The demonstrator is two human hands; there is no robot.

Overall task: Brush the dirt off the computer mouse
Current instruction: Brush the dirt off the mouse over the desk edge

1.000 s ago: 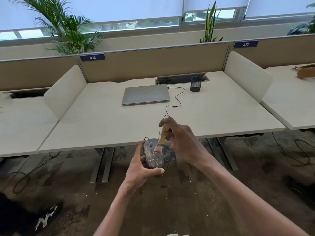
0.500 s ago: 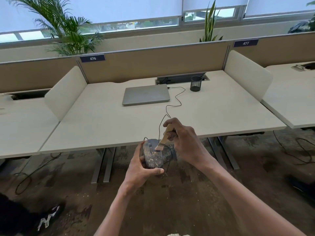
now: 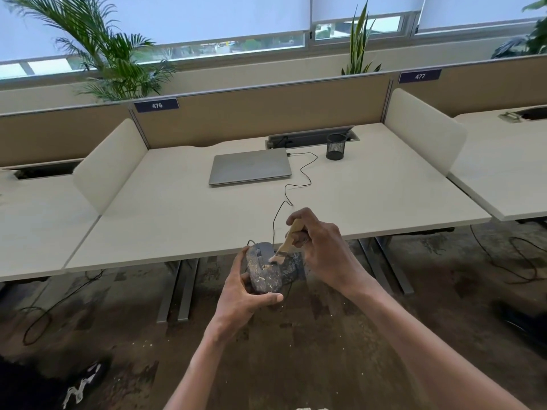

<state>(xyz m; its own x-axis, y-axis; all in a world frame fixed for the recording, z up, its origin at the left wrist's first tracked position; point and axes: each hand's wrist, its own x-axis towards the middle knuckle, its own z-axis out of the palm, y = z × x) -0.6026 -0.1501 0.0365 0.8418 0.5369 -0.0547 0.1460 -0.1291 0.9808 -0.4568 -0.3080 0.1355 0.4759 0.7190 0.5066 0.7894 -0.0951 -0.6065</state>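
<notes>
The computer mouse (image 3: 262, 269) is held in the air just off the near edge of the table (image 3: 177, 220), over the floor (image 3: 296, 335), not resting on anything. The left hand (image 3: 241, 294) grips it from the left and underneath, thumb curled round its near end. The right hand (image 3: 321, 250) is closed round the wooden handle of a small brush (image 3: 285, 242), whose pale bristles touch the top of the mouse just right of the scroll wheel. Yellowish specks cover most of the mouse's back, so a good deal of brushing appears to remain.

The mouse's thin cable (image 3: 299, 179) runs across the table to the closed laptop (image 3: 250, 166) at the far side; a black mesh pen cup (image 3: 336, 146) stands right of it.

The main risk is the cable: pulling the mouse farther from the table could tug it taut and drag at the laptop. A hard stroke might also twist the mouse out of the one-handed hold. Dirt seems to be falling to the floor, though the specks there are too small to be sure of.
</notes>
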